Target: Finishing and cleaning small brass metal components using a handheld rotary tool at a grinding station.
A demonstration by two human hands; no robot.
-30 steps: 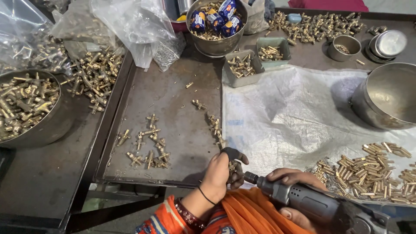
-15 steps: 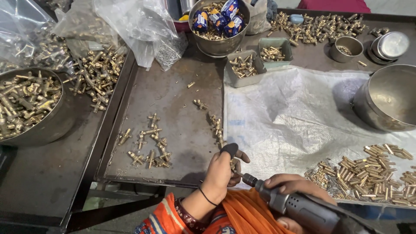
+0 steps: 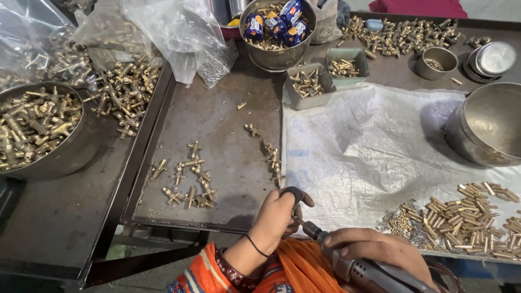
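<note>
Left hand (image 3: 279,216) pinches one small dark fitting (image 3: 293,193); right hand (image 3: 374,250) clasps one grey power screwdriver (image 3: 362,267); two square grey trays (image 3: 308,86) sit on the counter (image 3: 228,130).

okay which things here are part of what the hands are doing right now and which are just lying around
In use:
left hand gripping a small part
right hand holding the power driver
brass fittings on the tray

Lying about:
steel bowl
plastic bags
bowl of wrapped sweets
</note>
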